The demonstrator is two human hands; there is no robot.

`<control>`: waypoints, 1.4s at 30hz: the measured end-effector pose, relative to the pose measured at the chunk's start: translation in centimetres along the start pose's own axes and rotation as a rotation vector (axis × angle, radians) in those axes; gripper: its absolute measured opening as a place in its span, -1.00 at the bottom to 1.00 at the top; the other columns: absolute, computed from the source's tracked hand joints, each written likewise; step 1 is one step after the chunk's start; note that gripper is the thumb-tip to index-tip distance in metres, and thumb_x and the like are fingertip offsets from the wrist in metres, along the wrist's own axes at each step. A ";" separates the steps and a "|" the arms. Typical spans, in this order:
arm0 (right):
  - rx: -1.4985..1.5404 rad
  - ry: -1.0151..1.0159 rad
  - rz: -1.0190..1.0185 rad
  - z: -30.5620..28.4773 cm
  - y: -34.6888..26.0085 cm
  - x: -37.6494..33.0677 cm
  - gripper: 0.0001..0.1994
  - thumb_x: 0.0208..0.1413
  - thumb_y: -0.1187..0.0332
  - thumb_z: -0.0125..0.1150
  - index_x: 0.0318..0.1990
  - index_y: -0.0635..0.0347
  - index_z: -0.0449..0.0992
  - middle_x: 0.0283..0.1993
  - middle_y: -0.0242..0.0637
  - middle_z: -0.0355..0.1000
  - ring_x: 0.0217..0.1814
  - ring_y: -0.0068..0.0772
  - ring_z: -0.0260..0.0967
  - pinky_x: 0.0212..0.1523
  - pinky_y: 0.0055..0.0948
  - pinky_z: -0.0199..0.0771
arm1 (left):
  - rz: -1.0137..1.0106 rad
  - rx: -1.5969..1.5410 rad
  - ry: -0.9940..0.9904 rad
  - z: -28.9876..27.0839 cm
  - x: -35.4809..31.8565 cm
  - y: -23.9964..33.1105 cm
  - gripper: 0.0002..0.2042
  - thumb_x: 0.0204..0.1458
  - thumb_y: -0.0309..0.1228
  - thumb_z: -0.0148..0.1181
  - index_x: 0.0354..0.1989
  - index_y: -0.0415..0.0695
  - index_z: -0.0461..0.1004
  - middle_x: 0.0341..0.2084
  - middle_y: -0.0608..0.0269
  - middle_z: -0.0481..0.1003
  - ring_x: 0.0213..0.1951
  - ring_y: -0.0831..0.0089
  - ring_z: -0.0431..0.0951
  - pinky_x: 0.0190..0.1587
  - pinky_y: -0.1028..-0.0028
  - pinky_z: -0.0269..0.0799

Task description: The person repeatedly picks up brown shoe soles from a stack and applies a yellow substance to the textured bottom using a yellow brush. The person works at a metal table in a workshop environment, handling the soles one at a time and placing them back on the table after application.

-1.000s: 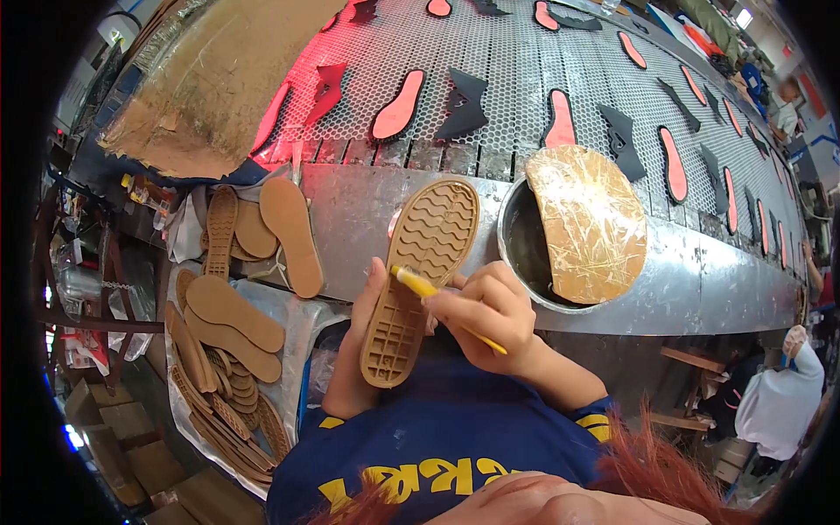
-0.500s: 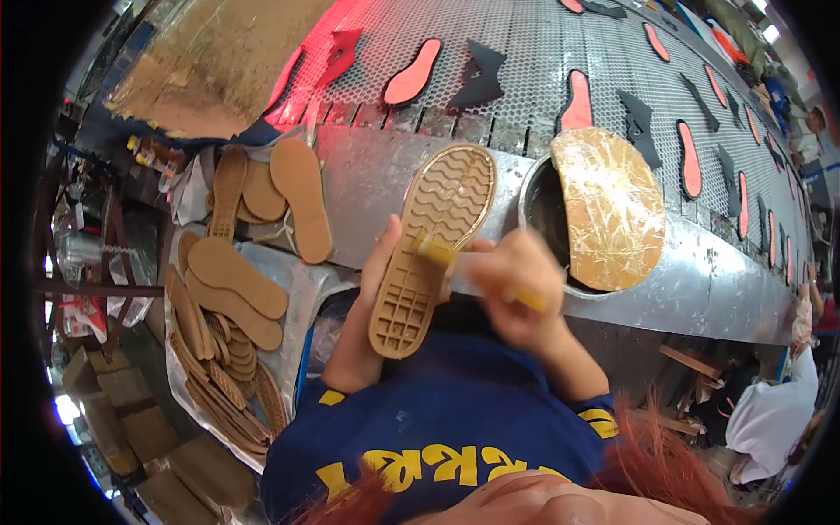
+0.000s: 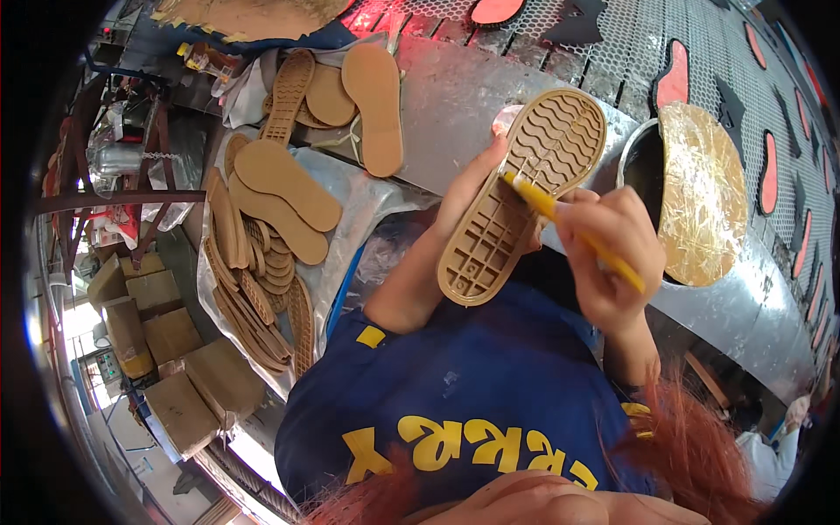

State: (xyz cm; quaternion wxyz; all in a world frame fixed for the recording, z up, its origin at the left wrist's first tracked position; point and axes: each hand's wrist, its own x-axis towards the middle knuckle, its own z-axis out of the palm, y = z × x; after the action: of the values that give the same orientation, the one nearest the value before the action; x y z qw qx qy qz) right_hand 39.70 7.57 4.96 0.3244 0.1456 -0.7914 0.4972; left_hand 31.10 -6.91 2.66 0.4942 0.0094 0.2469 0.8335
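Note:
My left hand (image 3: 477, 179) grips a tan shoe sole (image 3: 490, 241) by its edges, held up at a slant in front of my body. Its patterned face shows wavy ridges at the upper end and a square grid at the lower end. Between the fingers of my right hand (image 3: 612, 249) is a yellow-handled brush (image 3: 604, 249). The brush's tip rests against the sole, around where the waves meet the grid. A wet shine shows along part of the sole's rim. Right of my hands stands a round metal pot (image 3: 637, 153), partly covered by a tan, plastic-wrapped board (image 3: 704, 197).
Many tan soles (image 3: 289, 188) lie in a plastic-lined container at the left, and several more on the metal table (image 3: 446, 83). A mesh conveyor (image 3: 612, 52) beyond carries red insoles (image 3: 674, 74) and black pieces. Cardboard boxes (image 3: 219, 376) stand at lower left.
The view has turned, so the scene sits differently. The sole stays in my left hand. My right hand, blurred before, now shows plainly with the brush at the sole.

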 end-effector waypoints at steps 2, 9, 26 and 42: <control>0.084 -0.124 -0.029 -0.4 -1.7 -0.5 -0.70 -0.34 0.60 0.28 -0.31 0.17 0.59 -0.57 -0.42 0.19 -0.56 -0.37 0.16 -0.50 -0.45 0.14 | -0.042 -0.130 -0.183 -0.6 0.4 -0.2 -0.28 0.21 0.12 -0.32 0.25 -0.35 0.07 -0.04 -0.41 0.31 -0.50 0.40 0.49 -0.48 0.46 0.54; 0.231 -0.123 0.218 -1.3 -0.7 0.2 -0.79 -0.22 0.57 0.27 -0.34 0.14 0.57 -0.46 -0.35 0.42 -0.47 -0.33 0.27 -0.42 -0.47 0.26 | 0.013 0.029 0.123 -1.3 1.0 -0.6 -0.34 0.20 0.12 -0.30 0.17 -0.28 0.22 -0.13 -0.19 0.44 -0.48 0.38 0.50 -0.52 0.42 0.53; -0.071 0.300 0.174 -3.0 0.5 -1.5 -0.82 -0.11 0.69 0.18 -0.32 0.27 0.51 -0.48 -0.29 0.37 -0.50 -0.43 0.24 -0.44 -0.54 0.23 | -0.051 -0.095 -0.118 -0.4 0.5 -0.6 -0.34 0.24 0.10 -0.43 0.26 -0.25 0.08 0.00 -0.36 0.36 -0.49 0.25 0.60 -0.52 0.48 0.55; 0.357 0.805 0.360 -8.1 -2.6 -4.2 -0.82 -0.15 0.66 0.14 -0.32 0.28 0.43 -0.36 -0.30 0.33 -0.32 -0.56 0.26 -0.24 -0.63 0.22 | 0.503 0.359 -0.229 7.2 12.7 8.7 -0.51 0.27 -0.17 -0.18 0.20 -0.33 0.09 0.02 -0.09 0.37 0.05 0.17 0.42 0.11 0.21 0.36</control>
State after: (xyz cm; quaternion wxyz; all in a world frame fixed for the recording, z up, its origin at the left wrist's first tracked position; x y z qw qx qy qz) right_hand 47.22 13.12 6.37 0.4838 -0.1446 -0.5176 0.6908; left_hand 19.38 3.15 9.76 0.2878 0.2510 0.3226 0.8661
